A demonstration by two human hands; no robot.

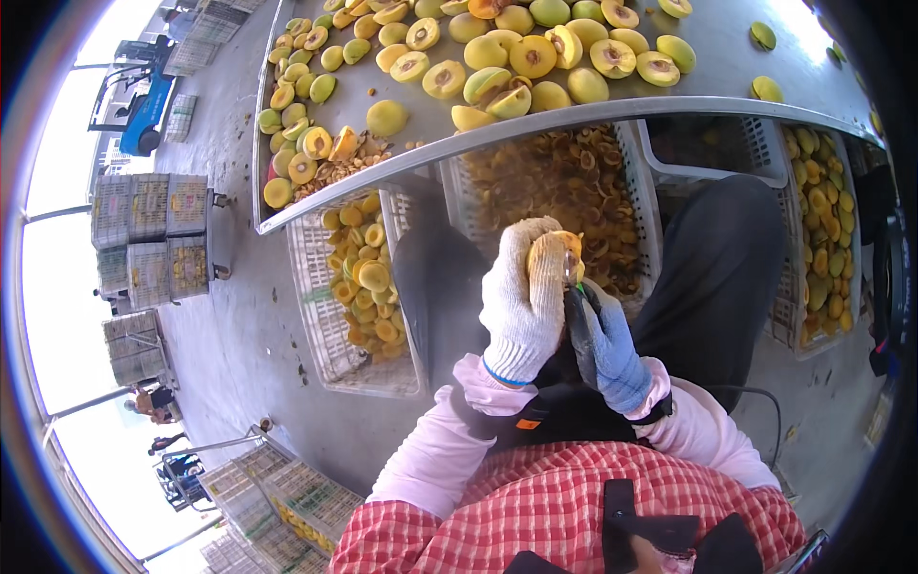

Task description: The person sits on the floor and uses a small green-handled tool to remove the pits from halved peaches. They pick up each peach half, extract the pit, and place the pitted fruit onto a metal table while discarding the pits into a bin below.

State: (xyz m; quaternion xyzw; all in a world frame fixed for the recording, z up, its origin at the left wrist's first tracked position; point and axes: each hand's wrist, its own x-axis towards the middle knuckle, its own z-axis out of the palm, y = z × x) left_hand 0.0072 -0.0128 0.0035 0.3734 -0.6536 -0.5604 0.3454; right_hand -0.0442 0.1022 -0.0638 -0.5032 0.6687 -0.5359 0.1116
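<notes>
My left hand (522, 305), in a white knit glove, grips a yellow peach piece (574, 245) above my lap. My right hand (615, 348) wears a blue glove with a dark coated palm. It closes around a small hand tool (579, 286), of which only a bit of green and some shiny metal show. The metal end meets the peach's near side; its exact shape is hidden by my fingers. Below and beyond my hands, a plastic crate (649, 215) holds brown-orange peach scraps (566, 179).
A metal worktable (423, 107) carries many peach halves (534, 56) and a heap of pits (344, 166). Crates of peach halves stand left (398, 387) and right (778, 326) of my knees. Stacked crates (149, 204) and a blue forklift (147, 107) are farther left.
</notes>
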